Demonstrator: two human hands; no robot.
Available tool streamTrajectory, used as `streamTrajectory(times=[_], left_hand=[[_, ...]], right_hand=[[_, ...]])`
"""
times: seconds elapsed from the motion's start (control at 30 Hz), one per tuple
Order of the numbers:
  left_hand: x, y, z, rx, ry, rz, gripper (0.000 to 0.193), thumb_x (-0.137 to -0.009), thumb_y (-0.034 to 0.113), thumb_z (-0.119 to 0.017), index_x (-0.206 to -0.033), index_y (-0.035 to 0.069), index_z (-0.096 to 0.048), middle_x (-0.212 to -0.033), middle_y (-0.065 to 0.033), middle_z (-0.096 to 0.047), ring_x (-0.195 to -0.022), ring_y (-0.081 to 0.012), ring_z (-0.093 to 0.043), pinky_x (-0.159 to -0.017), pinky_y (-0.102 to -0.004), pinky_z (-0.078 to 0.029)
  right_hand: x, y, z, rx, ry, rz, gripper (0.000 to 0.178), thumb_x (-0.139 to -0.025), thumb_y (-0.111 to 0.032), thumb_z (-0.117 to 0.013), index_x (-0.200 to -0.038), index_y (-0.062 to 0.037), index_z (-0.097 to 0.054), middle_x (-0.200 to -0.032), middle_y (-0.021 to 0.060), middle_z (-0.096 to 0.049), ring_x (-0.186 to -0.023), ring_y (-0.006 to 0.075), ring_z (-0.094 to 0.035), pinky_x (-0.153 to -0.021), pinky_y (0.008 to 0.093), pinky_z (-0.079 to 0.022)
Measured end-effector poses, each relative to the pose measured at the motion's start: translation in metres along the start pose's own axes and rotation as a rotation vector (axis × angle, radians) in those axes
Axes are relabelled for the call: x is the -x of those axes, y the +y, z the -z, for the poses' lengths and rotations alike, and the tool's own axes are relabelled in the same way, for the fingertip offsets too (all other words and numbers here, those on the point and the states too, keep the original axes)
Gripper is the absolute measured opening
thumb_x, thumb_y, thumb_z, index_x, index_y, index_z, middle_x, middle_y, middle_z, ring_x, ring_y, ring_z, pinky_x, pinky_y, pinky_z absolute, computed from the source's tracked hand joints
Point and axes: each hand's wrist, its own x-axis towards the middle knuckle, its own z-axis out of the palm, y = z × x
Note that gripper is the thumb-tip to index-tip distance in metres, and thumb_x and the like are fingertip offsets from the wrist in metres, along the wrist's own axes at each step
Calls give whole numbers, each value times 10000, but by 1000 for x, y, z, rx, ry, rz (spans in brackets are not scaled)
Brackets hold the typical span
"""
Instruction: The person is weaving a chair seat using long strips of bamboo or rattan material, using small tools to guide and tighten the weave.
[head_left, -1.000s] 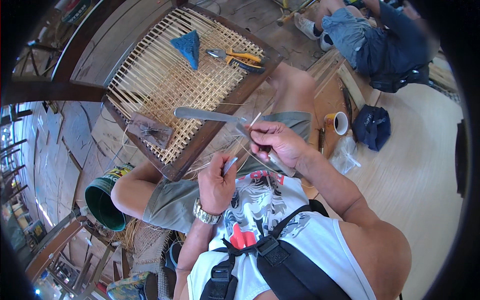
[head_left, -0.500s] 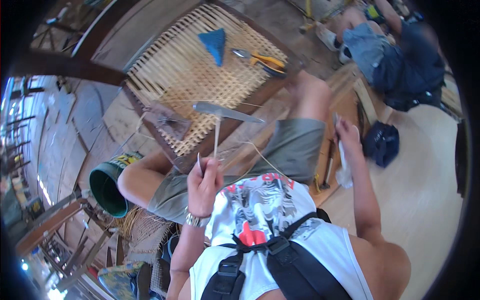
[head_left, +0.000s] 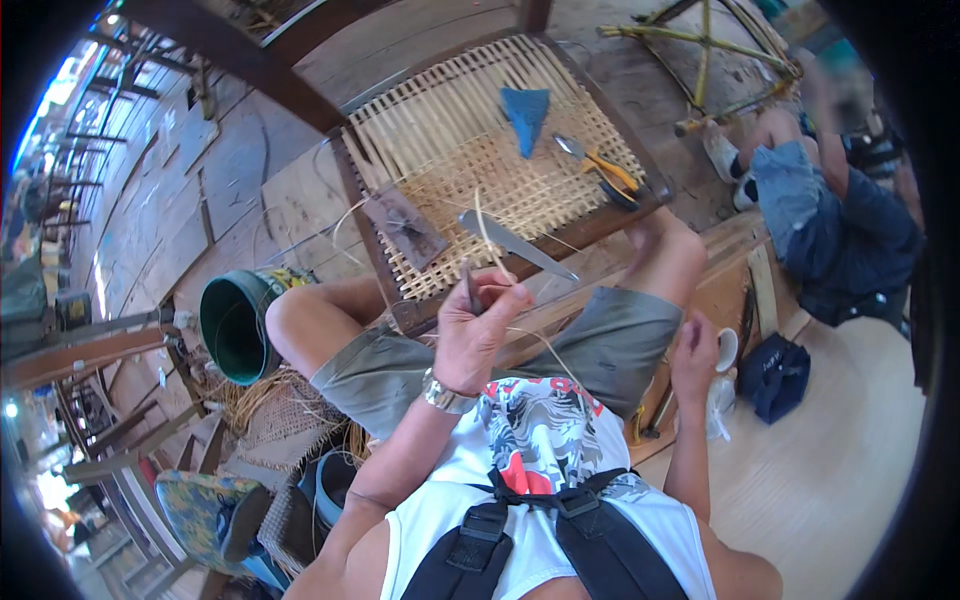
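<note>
My left hand [head_left: 478, 325] is closed on a thin pale cane strand [head_left: 484, 225], which sticks up from the fingers. A dark, narrow metal piece [head_left: 467, 284] also shows in that grip. In front of the hand is the woven cane seat [head_left: 420, 130] of a wooden chair, tightly woven near me and with parallel strands farther off. A grey blade [head_left: 520, 247] lies across its near edge. My right hand [head_left: 697, 355] is curled at my right side, beside a white cup-like ring [head_left: 727, 349]; what its fingers hold, if anything, is hidden.
On the seat are a blue cloth [head_left: 526, 118], yellow-handled pliers [head_left: 600, 170] and a brown flat piece [head_left: 405, 228]. A green bucket [head_left: 238, 328] stands left of my knee. A dark blue cap-like bundle [head_left: 774, 378] lies at right. Another person [head_left: 850, 220] sits at far right.
My left hand has moved forward and right, nearer the seat, with the strand still in it. My right hand's fingers have curled in more. The whole view has shifted.
</note>
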Motion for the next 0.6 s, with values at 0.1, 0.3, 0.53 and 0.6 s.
streamTrajectory(times=[0.1, 0.3, 0.53, 0.6], left_hand=[[2, -3, -7, -44, -111, -22, 104, -881, 105, -731, -932, 106, -640, -811, 26, -679, -637, 3, -517, -518, -178, -348], [-9, 45, 28, -200, 91, -213, 86, -902, 105, -704, -959, 56, -663, -851, 21, -667, -729, -22, -549, -652, -202, -447], [-61, 98, 96, -1165, 679, -374, 762, -821, 647, -664, -1134, -45, -591, -919, -130, -710, -799, -275, -683, -717, -366, -528], [-79, 92, 88, -1308, 651, -202, 911, -755, 741, -639, -1161, -71, -568, -972, -168, -709, -869, -324, -687, -770, -390, -533]], right_hand=[[11, -138, 9, -446, -106, 198, 312, -995, -140, -530, -1273, -3, -557, -1159, 161, -598, -1049, 221, -604, -923, 343, -477], [18, -206, -38, -757, -910, 142, 206, -1041, -171, -483, -1183, -44, -561, -748, 7, -581, -639, 58, -520, -587, 205, -428], [-47, -182, -50, -909, -444, 70, 139, -1053, -128, -448, -1143, -90, -546, -719, 0, -553, -549, 25, -420, -492, 167, -349], [-57, -184, -56, -978, -454, 48, 137, -1050, -121, -452, -1148, -88, -542, -730, 8, -559, -558, 24, -424, -494, 165, -351]])
